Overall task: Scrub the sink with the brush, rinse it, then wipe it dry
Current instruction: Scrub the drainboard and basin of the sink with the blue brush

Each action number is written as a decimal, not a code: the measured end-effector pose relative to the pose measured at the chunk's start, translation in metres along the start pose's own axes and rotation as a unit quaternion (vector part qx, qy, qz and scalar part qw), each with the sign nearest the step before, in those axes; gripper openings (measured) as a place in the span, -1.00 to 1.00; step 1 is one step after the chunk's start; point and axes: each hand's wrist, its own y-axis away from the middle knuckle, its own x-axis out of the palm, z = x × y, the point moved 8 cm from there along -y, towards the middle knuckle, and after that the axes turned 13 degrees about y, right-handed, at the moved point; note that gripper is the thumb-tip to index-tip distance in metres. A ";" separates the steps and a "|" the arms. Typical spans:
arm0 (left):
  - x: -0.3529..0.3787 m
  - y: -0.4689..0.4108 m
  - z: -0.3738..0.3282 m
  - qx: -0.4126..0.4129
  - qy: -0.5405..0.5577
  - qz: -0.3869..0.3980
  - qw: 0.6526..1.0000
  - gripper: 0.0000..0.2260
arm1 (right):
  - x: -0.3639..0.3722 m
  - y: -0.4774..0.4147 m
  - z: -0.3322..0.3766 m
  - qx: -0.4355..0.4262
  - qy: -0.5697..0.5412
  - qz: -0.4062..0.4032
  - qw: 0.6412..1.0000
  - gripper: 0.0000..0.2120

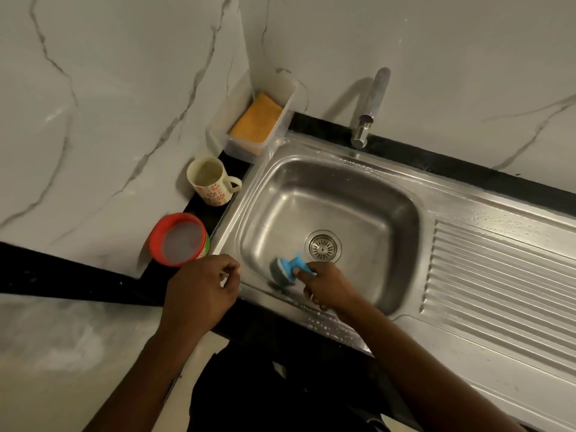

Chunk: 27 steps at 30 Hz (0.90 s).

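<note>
A stainless steel sink [358, 194] with a round drain [323, 246] fills the middle of the view. My right hand [327, 286] grips the blue handle of a scrub brush [288, 268], whose dark bristle head presses against the basin's near-left wall. The brush looks blurred. My left hand [201, 288] hovers over the sink's near-left corner rim with curled fingers, holding nothing that I can see. An orange cloth [257, 120] lies in a clear plastic box [218, 126] at the back left corner.
A chrome tap [371, 107] stands behind the basin. A floral mug [208, 182] and a red-rimmed tub [179, 238] sit on the black ledge left of the sink. The ribbed drainboard [498, 282] stretches to the right, with water droplets on the rim.
</note>
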 end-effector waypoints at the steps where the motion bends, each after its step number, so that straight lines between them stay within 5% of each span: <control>1: 0.002 0.001 0.001 -0.005 -0.002 0.004 1.000 -0.93 | 0.003 -0.005 0.003 0.014 -0.032 0.014 0.999 -0.74; 6: 0.008 -0.005 0.009 -0.005 -0.003 0.029 1.000 -0.91 | 0.028 -0.046 0.035 0.016 -0.003 0.022 1.000 -0.69; 14: -0.009 -0.045 0.011 0.035 0.023 0.046 0.998 -0.91 | 0.057 -0.071 0.073 0.058 -0.121 0.050 0.990 -0.52; 21: -0.007 -0.068 0.023 0.042 0.022 0.087 0.995 -0.89 | -0.009 -0.181 0.089 0.154 -0.363 -0.105 0.913 -0.62; 24: -0.008 -0.077 0.023 0.055 0.019 0.089 0.994 -0.91 | 0.012 -0.175 0.075 0.150 -0.326 -0.032 0.933 -0.67; 27: -0.003 -0.084 0.022 0.069 0.006 0.106 0.992 -0.92 | 0.077 -0.126 0.046 0.165 -0.202 0.146 0.954 -0.67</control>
